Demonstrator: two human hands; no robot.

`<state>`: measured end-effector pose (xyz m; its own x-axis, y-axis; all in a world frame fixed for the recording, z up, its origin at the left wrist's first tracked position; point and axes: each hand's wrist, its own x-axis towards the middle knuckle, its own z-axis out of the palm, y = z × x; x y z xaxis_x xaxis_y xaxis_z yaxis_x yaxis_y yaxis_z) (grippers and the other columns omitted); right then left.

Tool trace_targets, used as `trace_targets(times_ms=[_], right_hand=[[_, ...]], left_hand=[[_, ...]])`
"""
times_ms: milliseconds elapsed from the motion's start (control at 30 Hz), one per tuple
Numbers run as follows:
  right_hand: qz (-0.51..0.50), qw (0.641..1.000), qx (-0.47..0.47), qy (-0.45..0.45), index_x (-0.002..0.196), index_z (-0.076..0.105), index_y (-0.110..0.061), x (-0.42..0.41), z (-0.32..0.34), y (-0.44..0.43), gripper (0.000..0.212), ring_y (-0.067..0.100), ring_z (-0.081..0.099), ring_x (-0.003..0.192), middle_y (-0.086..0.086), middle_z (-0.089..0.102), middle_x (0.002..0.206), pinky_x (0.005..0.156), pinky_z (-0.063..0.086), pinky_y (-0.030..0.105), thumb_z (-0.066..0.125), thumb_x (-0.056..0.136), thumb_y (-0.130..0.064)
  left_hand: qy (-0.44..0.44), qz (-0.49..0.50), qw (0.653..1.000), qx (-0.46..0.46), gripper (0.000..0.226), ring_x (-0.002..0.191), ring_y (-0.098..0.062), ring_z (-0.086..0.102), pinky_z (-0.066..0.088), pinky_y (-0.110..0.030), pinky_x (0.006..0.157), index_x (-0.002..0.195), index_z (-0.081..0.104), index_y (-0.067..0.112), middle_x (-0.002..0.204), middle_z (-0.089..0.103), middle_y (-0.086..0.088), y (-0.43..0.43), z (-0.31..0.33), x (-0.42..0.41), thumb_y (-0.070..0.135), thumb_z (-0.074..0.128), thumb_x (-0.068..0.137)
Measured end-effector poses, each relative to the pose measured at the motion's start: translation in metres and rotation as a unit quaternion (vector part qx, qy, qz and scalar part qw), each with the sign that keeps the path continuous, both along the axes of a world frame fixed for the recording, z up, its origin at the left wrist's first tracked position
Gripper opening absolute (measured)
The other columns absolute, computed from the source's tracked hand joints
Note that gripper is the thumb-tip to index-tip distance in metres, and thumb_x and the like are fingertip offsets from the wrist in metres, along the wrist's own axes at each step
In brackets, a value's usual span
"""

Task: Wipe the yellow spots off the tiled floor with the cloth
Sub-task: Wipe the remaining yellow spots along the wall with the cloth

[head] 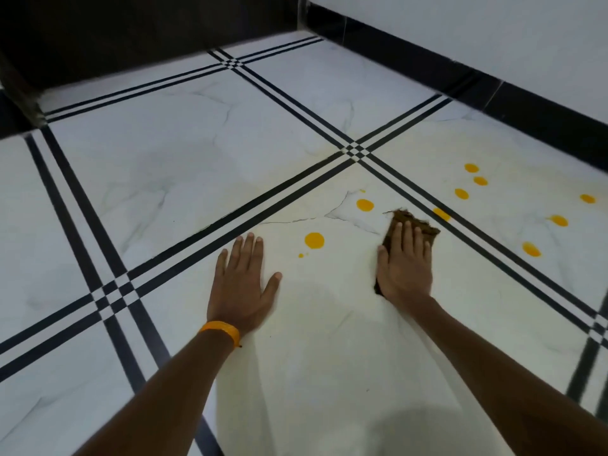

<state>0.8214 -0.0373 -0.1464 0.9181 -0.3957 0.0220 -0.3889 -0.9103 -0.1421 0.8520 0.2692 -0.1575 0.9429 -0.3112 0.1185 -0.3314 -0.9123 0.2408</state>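
Several yellow spots dot the white tiled floor [184,166]. One large yellow spot [314,240] lies between my hands, and another spot [365,205] sits just ahead. More spots [471,168] are scattered to the right, past the black double line. My right hand [405,268] lies flat with straight fingers on a brown cloth [424,227], pressing it to the floor; the cloth's far edge sticks out beyond my fingertips. My left hand [245,281] rests flat on the tile, fingers spread, an orange band on its wrist.
Black double lines [286,192] cross the floor in a grid. A dark skirting [493,103] runs along the white wall at the right. A dark opening or wall [131,28] closes the far left. A faint yellowish smear tints the tile around my hands.
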Motion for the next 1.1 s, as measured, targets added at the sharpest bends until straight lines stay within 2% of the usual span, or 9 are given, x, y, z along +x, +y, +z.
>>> trace_targets(times_ms=[167, 367, 467, 600, 700, 767, 833, 1000, 1100], right_hand=[[0.162, 0.987, 0.015, 0.014, 0.161, 0.016, -0.009, 0.034, 0.011, 0.001, 0.078, 0.026, 0.009, 0.157, 0.008, 0.015, 0.168, 0.127, 0.007, 0.043, 0.004, 0.095, -0.049], [0.015, 1.0, -0.004, 0.014, 0.16, 0.011, -0.003, 0.129, 0.007, 0.003, 0.069, 0.035, 0.01, 0.155, 0.018, 0.013, 0.168, 0.126, 0.006, 0.05, 0.015, 0.103, -0.041], [0.167, 0.986, 0.002, 0.021, 0.16, 0.012, -0.005, 0.138, 0.015, 0.037, 0.072, 0.033, 0.009, 0.156, 0.016, 0.013, 0.168, 0.126, 0.007, 0.048, 0.008, 0.1, -0.044], [0.399, 0.916, 0.009, 0.037, 0.161, 0.018, -0.012, 0.062, 0.015, 0.035, 0.066, 0.022, 0.007, 0.157, 0.003, 0.014, 0.168, 0.127, 0.006, 0.041, 0.014, 0.104, -0.044], [0.276, 0.961, -0.006, -0.001, 0.16, 0.022, -0.01, 0.069, 0.012, -0.013, 0.075, 0.028, 0.015, 0.156, 0.009, 0.022, 0.167, 0.125, 0.017, 0.049, 0.004, 0.103, -0.055], [0.106, 0.994, -0.012, 0.023, 0.161, 0.013, -0.007, 0.108, 0.014, -0.018, 0.074, 0.032, 0.009, 0.156, 0.014, 0.014, 0.168, 0.126, 0.011, 0.05, 0.004, 0.103, -0.053], [0.015, 0.999, 0.013, 0.029, 0.161, 0.007, -0.006, 0.144, 0.017, 0.009, 0.067, 0.034, 0.005, 0.156, 0.015, 0.007, 0.169, 0.126, 0.005, 0.049, 0.016, 0.106, -0.043], [0.3, 0.954, -0.006, 0.01, 0.161, 0.015, -0.01, 0.114, 0.013, 0.118, 0.063, 0.029, 0.008, 0.156, 0.009, 0.015, 0.169, 0.127, 0.008, 0.046, 0.018, 0.107, -0.041], [0.404, 0.915, 0.002, 0.021, 0.162, 0.014, -0.016, 0.05, 0.012, 0.098, 0.062, 0.021, 0.005, 0.157, 0.001, 0.011, 0.169, 0.127, 0.005, 0.043, 0.015, 0.106, -0.043]], left_hand=[[0.014, -0.001, 1.0, 0.009, 0.078, 0.153, -0.02, 0.002, 0.008, -0.047, 0.123, 0.157, 0.01, 0.013, 0.165, 0.008, -0.005, -0.001, 0.003, 0.0, 0.058, 0.02, 0.095], [0.035, -0.004, 0.999, 0.007, 0.077, 0.153, -0.019, -0.002, 0.005, -0.046, 0.124, 0.157, 0.006, 0.014, 0.166, 0.003, -0.004, -0.003, 0.008, 0.0, 0.057, 0.022, 0.096], [0.044, -0.007, 0.999, 0.008, 0.077, 0.153, -0.019, -0.003, 0.004, -0.046, 0.124, 0.157, 0.004, 0.015, 0.166, 0.001, -0.003, -0.001, 0.007, 0.001, 0.057, 0.021, 0.095], [0.036, -0.004, 0.999, 0.014, 0.077, 0.153, -0.019, -0.003, 0.006, -0.047, 0.124, 0.157, 0.004, 0.014, 0.166, 0.001, -0.004, -0.002, 0.007, 0.001, 0.057, 0.022, 0.096], [0.028, -0.003, 0.999, 0.016, 0.077, 0.153, -0.019, -0.003, 0.005, -0.046, 0.124, 0.157, 0.005, 0.014, 0.166, 0.001, -0.004, -0.002, 0.005, 0.001, 0.056, 0.023, 0.096], [0.032, -0.001, 0.999, 0.015, 0.076, 0.153, -0.019, -0.002, 0.005, -0.046, 0.124, 0.157, 0.006, 0.014, 0.166, 0.002, -0.004, -0.002, 0.005, 0.001, 0.056, 0.024, 0.097], [0.035, -0.004, 0.999, 0.017, 0.076, 0.153, -0.019, -0.003, 0.006, -0.047, 0.124, 0.157, 0.005, 0.014, 0.166, 0.001, -0.004, -0.003, 0.005, 0.001, 0.056, 0.024, 0.097], [0.041, -0.005, 0.999, 0.021, 0.076, 0.152, -0.019, -0.004, 0.005, -0.047, 0.124, 0.157, 0.005, 0.014, 0.166, 0.001, -0.004, -0.002, 0.008, 0.002, 0.057, 0.021, 0.096], [0.043, -0.003, 0.999, 0.029, 0.077, 0.152, -0.019, -0.005, 0.006, -0.047, 0.123, 0.157, 0.004, 0.014, 0.166, 0.0, -0.005, -0.001, 0.007, 0.002, 0.057, 0.022, 0.097]])
